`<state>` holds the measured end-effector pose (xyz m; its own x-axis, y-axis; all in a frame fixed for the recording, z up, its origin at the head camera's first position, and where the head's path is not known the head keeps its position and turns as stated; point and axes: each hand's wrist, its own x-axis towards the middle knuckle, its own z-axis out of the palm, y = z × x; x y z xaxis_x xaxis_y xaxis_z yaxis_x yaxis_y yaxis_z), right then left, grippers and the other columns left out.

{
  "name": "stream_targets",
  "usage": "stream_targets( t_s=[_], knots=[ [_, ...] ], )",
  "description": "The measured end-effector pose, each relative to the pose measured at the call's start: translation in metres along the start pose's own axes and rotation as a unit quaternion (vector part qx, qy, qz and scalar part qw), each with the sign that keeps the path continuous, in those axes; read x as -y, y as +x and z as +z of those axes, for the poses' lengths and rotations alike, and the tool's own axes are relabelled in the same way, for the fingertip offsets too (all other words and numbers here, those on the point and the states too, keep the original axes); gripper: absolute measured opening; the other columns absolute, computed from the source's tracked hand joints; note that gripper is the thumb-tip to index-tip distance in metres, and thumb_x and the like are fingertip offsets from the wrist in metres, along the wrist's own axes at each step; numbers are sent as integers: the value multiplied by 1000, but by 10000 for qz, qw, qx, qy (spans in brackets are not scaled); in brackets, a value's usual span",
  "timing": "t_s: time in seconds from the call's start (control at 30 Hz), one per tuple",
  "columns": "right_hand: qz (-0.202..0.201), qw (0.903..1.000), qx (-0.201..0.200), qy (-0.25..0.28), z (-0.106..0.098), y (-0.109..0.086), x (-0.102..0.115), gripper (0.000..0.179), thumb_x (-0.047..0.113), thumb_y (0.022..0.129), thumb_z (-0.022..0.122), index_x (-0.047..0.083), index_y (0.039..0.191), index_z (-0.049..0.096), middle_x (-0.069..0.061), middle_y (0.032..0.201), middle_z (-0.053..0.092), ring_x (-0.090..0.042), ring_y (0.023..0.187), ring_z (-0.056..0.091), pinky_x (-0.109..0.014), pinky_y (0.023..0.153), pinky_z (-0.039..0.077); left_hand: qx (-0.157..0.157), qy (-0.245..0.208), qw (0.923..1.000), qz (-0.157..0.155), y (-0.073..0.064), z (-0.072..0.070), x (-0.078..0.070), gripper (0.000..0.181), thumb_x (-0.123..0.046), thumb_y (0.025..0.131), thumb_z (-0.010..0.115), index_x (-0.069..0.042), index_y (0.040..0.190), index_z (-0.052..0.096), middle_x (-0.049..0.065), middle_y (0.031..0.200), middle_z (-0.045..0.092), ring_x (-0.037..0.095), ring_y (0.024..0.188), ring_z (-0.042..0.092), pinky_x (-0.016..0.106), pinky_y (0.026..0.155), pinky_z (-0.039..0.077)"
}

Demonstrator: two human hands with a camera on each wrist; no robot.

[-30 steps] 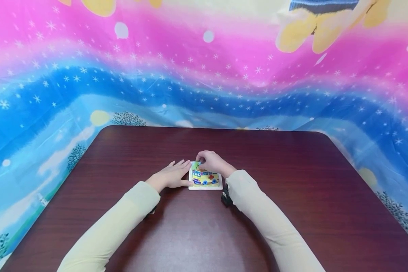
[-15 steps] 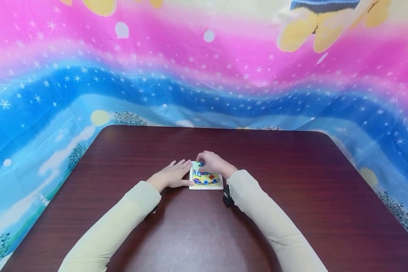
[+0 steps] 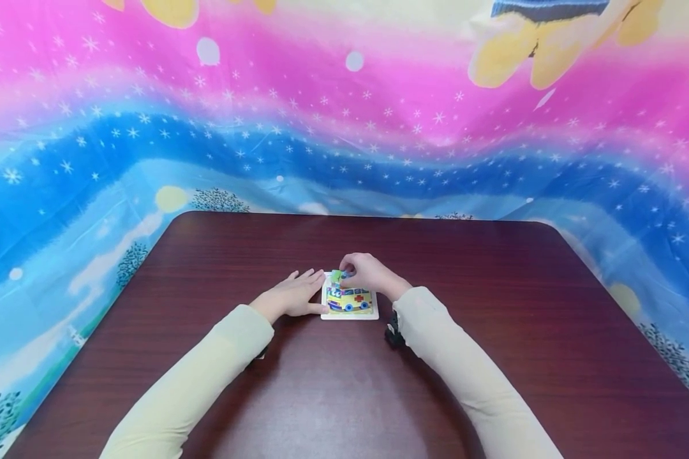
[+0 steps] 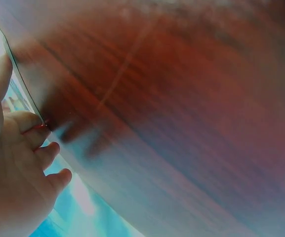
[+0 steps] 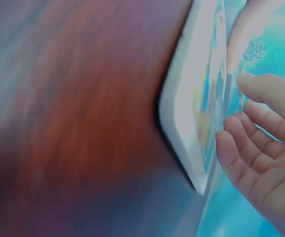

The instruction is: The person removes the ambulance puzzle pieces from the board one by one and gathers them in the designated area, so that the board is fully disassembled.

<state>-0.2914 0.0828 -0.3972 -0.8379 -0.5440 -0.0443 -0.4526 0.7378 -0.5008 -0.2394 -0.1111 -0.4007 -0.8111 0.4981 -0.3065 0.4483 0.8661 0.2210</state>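
On the table (image 3: 321, 395), roughly midway between its left and right edges and set in from the far edge, lies a white-framed ambulance puzzle (image 3: 350, 317). The left hand (image 3: 291, 297), grip spread wide, touches its left side. The right hand (image 3: 370, 273), grip narrow, pinches a small piece (image 3: 337, 276) above it.

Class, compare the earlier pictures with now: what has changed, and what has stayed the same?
The right hand has shifted slightly to the right, pinching a puzzle piece over the puzzle. The left hand has stayed at the puzzle's left edge.
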Motion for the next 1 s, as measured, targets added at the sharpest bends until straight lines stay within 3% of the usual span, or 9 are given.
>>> stream_targets(
  t_s=[0.47,0.73,1.0],
  knots=[
    [129,9996,-241,-23,-32,-33,-41,26,16,80,72,4,102,65,-7,97,61,-19,83,56,-32,73,49,-17,89,10000,-27,-1,-1,-3,82,-53,89,50,-4,147,18,9,152,15,24,138,9,45,110,6],
    [139,9997,-194,-60,-36,-50,-67,24,12,81,70,2,102,64,-7,95,60,-21,83,57,-34,70,49,-22,134,9999,8,-2,-2,-3,81,-52,89,50,-3,146,18,9,151,15,25,138,9,45,109,7],
    [290,9994,-82,-178,-37,-56,-77,24,12,81,71,3,103,65,-6,96,61,-22,86,56,-35,74,48,-21,161,9999,38,-2,-3,-5,81,-51,90,50,-2,146,19,10,151,16,26,138,9,46,109,7]
  ],
)
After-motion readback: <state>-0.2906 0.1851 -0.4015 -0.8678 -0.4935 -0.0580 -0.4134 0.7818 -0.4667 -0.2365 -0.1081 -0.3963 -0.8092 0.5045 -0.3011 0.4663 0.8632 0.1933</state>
